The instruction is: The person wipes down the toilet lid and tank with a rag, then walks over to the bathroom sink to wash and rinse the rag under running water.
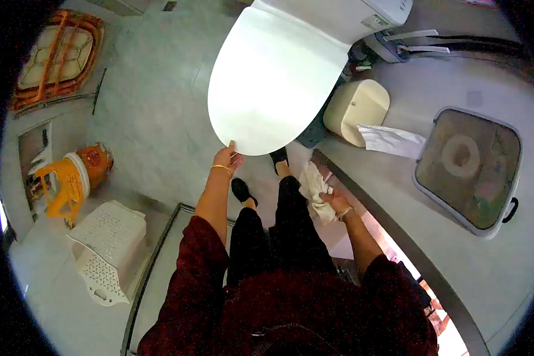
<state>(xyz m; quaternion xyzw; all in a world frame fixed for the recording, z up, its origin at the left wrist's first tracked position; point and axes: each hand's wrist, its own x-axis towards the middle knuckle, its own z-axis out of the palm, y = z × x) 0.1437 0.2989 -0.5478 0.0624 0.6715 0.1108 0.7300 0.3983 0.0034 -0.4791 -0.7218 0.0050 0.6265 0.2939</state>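
Note:
The toilet lid (273,77) is white, smooth and lowered over the bowl. At its front edge my left hand (226,158) takes hold of the rim, one finger lying on top and the other fingers partly hidden beneath. Lower down to the right, my right hand (337,203) is closed around a crumpled whitish cloth (312,187). The cloth hangs beside my leg, apart from the toilet.
A cream bin (357,110) and a sheet of white paper (391,140) are right of the toilet, near a grey-framed panel (469,172). At left are a white perforated basket (110,237), an orange stool (68,184) and an orange folded rack (59,56). A dark strip (397,249) edges the right side.

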